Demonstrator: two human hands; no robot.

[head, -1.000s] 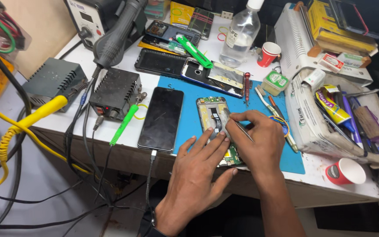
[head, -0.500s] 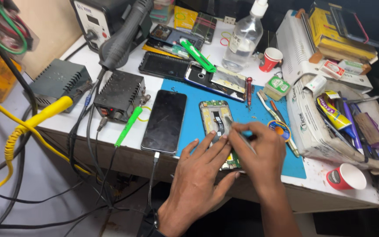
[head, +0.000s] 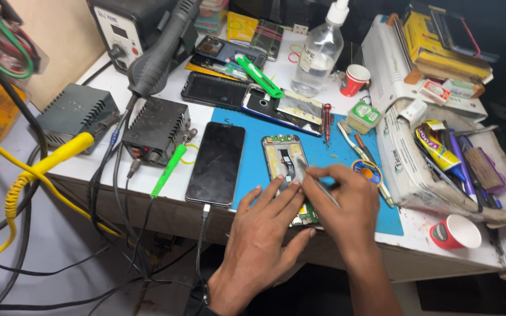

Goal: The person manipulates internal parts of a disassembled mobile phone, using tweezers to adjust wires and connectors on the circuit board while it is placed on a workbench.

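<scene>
We see an opened phone (head: 286, 165) lying face down on a blue rubber mat (head: 329, 153), its back cover off so the pale frame, a dark flex strip and a green circuit board at the near end show. Our left hand (head: 263, 234) lies flat over the near edge of the mat, fingers spread and stretched forward, the fingertips pressing the phone's near left side. Our right hand (head: 346, 202) is pinched shut around thin metal tweezers (head: 311, 178), whose bright tip rests on the phone's middle. The two hands sit close together, the left fingers just beside the right knuckles.

Left of the opened phone lies a second phone (head: 216, 163), a glossy black slab with a braided cable plugged into its near end. Further left stands a ribbed black power box (head: 155, 129) and a slim green probe (head: 168, 169). At the far side of the mat a red-handled screwdriver (head: 326, 120) lies beside a clear plastic bottle (head: 318, 54) and a small red paper cup (head: 355, 79). Another red cup (head: 454, 232) stands near right, beside a worn white box (head: 417, 175) of tubes and pens.
</scene>
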